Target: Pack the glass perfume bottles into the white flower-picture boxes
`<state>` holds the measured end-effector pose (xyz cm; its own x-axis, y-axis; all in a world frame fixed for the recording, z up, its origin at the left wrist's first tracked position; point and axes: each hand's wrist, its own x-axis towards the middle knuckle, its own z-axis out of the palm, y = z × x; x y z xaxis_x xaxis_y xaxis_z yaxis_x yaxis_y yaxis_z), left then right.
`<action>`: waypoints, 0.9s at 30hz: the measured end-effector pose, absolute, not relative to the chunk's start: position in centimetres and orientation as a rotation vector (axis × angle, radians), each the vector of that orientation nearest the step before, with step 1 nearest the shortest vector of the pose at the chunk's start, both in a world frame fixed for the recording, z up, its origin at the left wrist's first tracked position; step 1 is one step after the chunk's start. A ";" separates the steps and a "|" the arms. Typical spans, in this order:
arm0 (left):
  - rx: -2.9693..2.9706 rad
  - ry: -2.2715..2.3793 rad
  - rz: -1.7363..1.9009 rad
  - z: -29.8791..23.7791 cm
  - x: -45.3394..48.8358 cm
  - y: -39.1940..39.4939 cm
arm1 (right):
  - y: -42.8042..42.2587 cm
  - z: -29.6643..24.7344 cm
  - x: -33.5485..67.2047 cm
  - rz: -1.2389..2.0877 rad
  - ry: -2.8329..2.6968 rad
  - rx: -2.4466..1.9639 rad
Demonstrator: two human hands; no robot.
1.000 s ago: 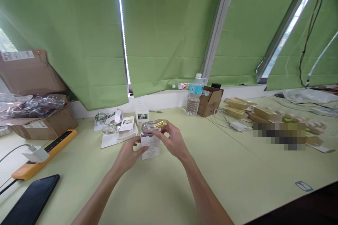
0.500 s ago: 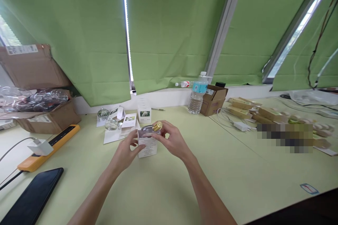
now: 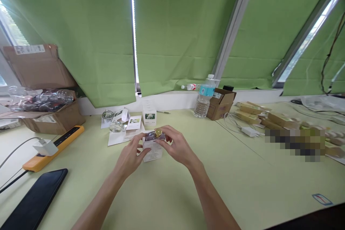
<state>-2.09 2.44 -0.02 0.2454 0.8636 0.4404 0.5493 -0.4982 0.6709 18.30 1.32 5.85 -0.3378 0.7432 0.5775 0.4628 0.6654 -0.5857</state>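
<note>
A small white printed box (image 3: 153,151) stands on the table in front of me, its top end level with my fingers. My left hand (image 3: 131,153) is closed on the box's left side, thumb on the front face. At the box's top sits a glass bottle with a gold cap (image 3: 158,133), perfume-like in shape. My right hand (image 3: 177,146) pinches this bottle from the right, thumb in front. Most of the bottle's body is hidden, and how deep it lies in the box I cannot tell.
Behind my left hand lie flattened white cartons (image 3: 134,123) and clear glass bottles (image 3: 116,126); another white box (image 3: 149,116) stands beside them. Left are a phone (image 3: 35,197), an orange power strip (image 3: 71,137) and a cardboard box (image 3: 58,116). A water bottle (image 3: 204,100) stands behind right.
The gold cap has tipped toward me, and the bottle sits lower at the box's top. Both hands keep their hold. The whole view has shifted slightly.
</note>
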 end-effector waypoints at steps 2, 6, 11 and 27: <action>2.130 1.287 1.134 0.2 -2.1 2.4 | 1.1 6.0 18.2 0.378 -2.011 -0.940; 2.104 1.259 1.120 0.4 -2.1 2.4 | 0.8 6.1 18.0 0.333 -2.025 -0.988; 2.005 1.249 1.107 0.6 -2.3 2.4 | 0.7 6.5 17.9 0.305 -2.042 -1.055; 2.063 1.165 1.145 0.2 -2.3 2.3 | 0.7 6.7 17.3 0.328 -2.141 -1.084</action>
<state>-2.31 2.31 0.20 0.2783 0.8624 0.4229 0.4375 -0.5058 0.7435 17.34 0.67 6.74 -0.4015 0.7823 0.4762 0.6040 0.6171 -0.5044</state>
